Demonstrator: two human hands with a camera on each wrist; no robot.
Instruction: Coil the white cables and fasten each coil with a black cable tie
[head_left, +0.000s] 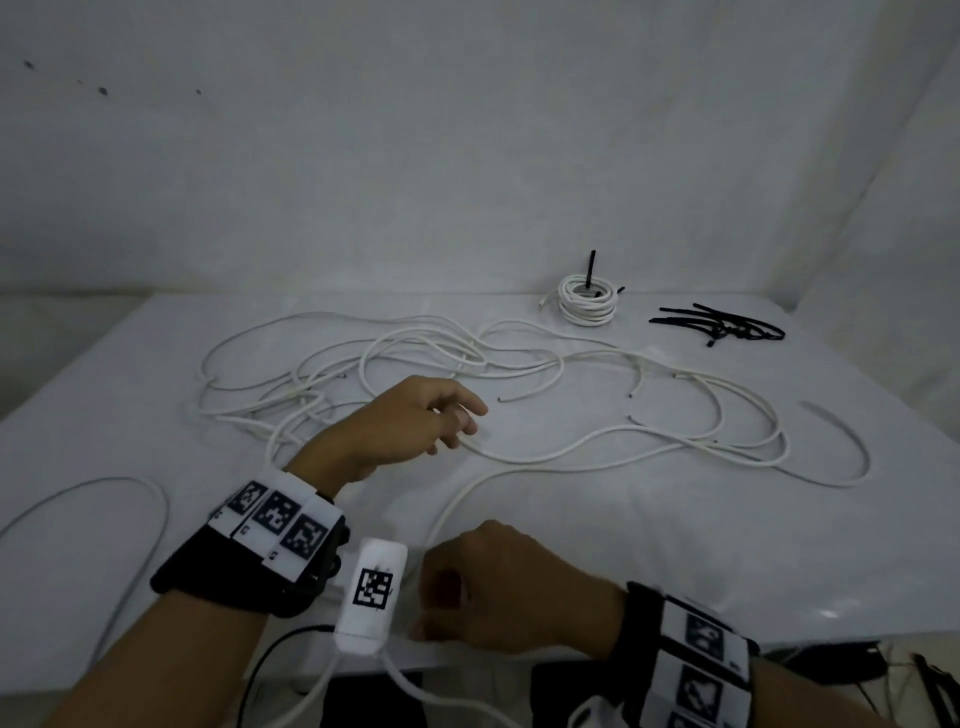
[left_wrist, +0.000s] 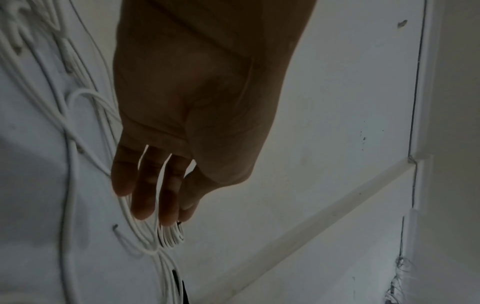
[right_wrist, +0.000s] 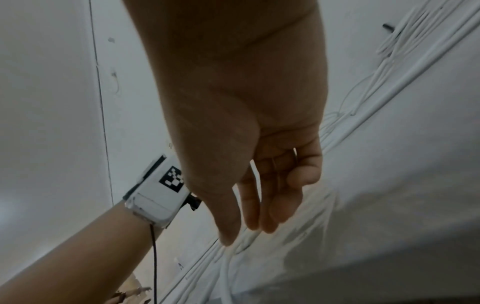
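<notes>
- Nearest the head camera, the right hand (head_left: 506, 587) hangs over the front edge of the white table (head_left: 649, 545); the right wrist view shows its fingers (right_wrist: 275, 205) loosely bent and holding nothing, above a white cable that runs under them.
- Farther in, the left hand (head_left: 410, 421) reaches over the loose white cables (head_left: 519, 358), its fingers (left_wrist: 145, 197) nearly straight and slightly spread, tips down at a strand; whether they touch it cannot be told.
- Those cables sprawl in tangled loops across the middle of the table.
- One finished coil (head_left: 588, 301) lies at the far edge, a black cable tie (head_left: 591, 267) standing up from it.
- Spare black cable ties (head_left: 719, 323) lie in a small heap just right of the coil.
</notes>
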